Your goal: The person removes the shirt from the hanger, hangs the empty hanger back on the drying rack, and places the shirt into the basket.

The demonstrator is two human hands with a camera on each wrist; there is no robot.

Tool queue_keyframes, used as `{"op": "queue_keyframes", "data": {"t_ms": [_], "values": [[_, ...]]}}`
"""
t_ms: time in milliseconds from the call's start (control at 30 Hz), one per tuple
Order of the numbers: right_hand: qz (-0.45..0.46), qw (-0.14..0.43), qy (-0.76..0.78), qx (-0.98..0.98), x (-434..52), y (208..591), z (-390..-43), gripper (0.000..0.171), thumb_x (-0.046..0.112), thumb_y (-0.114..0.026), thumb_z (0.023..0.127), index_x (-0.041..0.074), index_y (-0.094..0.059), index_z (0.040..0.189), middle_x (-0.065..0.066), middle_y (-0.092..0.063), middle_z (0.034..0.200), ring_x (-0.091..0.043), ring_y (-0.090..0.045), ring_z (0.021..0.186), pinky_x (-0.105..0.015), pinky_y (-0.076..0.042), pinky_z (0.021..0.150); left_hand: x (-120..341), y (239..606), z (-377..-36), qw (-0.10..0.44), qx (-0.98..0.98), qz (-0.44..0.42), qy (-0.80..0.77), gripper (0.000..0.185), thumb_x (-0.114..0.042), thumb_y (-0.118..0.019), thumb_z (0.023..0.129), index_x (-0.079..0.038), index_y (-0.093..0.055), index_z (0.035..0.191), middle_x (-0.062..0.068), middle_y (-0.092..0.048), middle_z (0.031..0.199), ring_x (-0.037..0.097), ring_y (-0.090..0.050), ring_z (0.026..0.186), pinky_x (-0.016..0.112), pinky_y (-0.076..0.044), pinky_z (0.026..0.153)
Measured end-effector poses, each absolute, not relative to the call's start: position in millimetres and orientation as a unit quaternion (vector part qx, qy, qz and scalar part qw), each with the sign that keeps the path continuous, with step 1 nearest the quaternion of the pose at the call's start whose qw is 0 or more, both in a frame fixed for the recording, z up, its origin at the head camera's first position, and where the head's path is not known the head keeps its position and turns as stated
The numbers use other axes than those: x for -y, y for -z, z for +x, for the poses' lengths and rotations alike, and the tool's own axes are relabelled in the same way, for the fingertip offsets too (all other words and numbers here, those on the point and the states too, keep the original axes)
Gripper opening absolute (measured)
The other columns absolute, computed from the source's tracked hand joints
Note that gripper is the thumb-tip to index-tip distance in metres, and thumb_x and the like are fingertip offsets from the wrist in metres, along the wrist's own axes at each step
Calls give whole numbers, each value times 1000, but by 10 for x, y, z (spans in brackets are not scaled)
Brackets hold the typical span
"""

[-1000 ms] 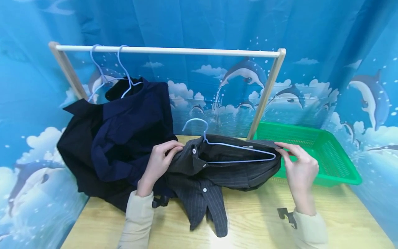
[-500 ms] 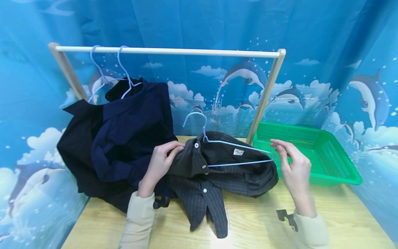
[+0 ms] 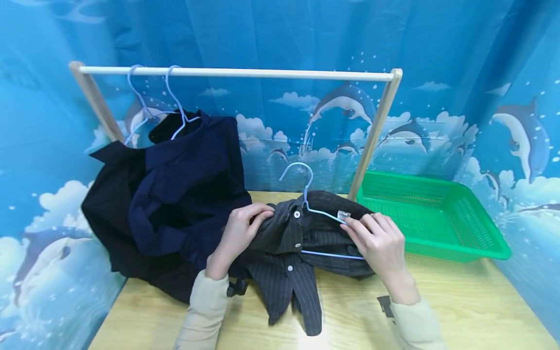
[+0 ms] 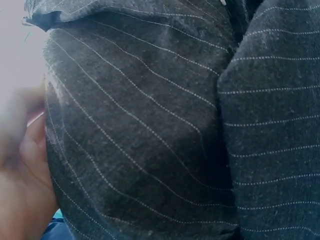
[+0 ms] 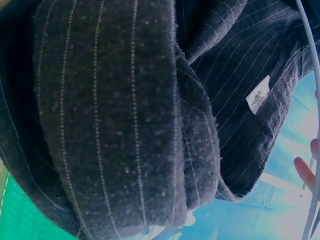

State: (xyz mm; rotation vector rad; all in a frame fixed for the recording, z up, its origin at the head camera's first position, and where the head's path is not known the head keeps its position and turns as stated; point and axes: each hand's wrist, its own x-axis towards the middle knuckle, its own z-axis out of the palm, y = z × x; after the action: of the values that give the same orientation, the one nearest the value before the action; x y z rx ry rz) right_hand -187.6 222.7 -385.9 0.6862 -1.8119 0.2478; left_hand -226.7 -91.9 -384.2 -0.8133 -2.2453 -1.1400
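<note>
A dark grey pinstriped shirt (image 3: 280,265) with white buttons lies bunched over the table's middle. A light blue hanger (image 3: 310,182) sits in its neck opening, hook up and free of the rail. My left hand (image 3: 239,231) pinches the shirt at its left shoulder; in the left wrist view the striped cloth (image 4: 135,125) hides most of the fingertips. My right hand (image 3: 384,243) pinches the hanger's upper bar beside the white label (image 3: 343,215). The hanger's right end is hidden behind this hand. In the right wrist view, folded cloth (image 5: 110,110) fills the left half.
A rack with a white rail (image 3: 271,73) stands behind. Two hangers hang at its left, carrying a black garment (image 3: 115,204) and a navy garment (image 3: 192,170) that reach down to the table (image 3: 350,316). A green basket (image 3: 477,218) stands at the right.
My right hand has let go of the shirt's right edge, moved left and taken the hanger bar. The hanger has shifted right, and my left hand has moved slightly right with the cloth.
</note>
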Motion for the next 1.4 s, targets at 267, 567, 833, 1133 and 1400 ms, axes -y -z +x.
{"op": "queue_keyframes", "data": {"t_ms": [267, 567, 833, 1133, 1400], "values": [[268, 591, -128, 750, -2253, 3826, -1878, 30, 31, -68, 98, 8, -77, 82, -5, -58, 64, -29, -51, 56, -42, -41, 48, 932, 3853, -2282, 248, 823, -304, 411, 8, -7, -72, 94, -7, -78, 97, 4, -76, 95, 17, -72, 89, 36, -58, 82], [177, 618, -182, 744, -2543, 3631, -1800, 39, 39, -70, 96, 6, -80, 79, -8, -54, 57, -35, -49, 56, -37, -33, 49, 1075, 3879, -2350, 260, 816, -289, 429, 9, -9, -73, 92, -12, -80, 99, 1, -76, 96, 15, -72, 90, 33, -57, 81], [119, 648, -228, 717, -2810, 3390, -1636, 47, 43, -72, 94, 0, -78, 75, -14, -47, 51, -41, -39, 57, -22, -24, 64, 1259, 3919, -2422, 313, 801, -243, 449, 8, -10, -76, 90, -10, -80, 97, 1, -76, 91, 14, -71, 81, 15, -51, 77], [26, 650, -246, 718, -3190, 3396, -1550, 29, 27, -80, 88, -1, -80, 82, -25, -54, 59, -26, -40, 63, -20, -27, 76, 1444, 3880, -2431, 357, 817, -179, 415, 7, -16, -76, 92, -10, -79, 95, 2, -74, 86, 14, -70, 70, 8, -47, 66], [20, 643, -196, 740, -3068, 3405, -1609, 36, 35, -76, 91, 1, -80, 81, -19, -55, 58, -45, -46, 65, -16, -21, 66, 1362, 3884, -2411, 342, 832, -189, 395, 8, -19, -75, 93, -12, -78, 96, 0, -72, 84, 10, -67, 68, 21, -53, 63]]}}
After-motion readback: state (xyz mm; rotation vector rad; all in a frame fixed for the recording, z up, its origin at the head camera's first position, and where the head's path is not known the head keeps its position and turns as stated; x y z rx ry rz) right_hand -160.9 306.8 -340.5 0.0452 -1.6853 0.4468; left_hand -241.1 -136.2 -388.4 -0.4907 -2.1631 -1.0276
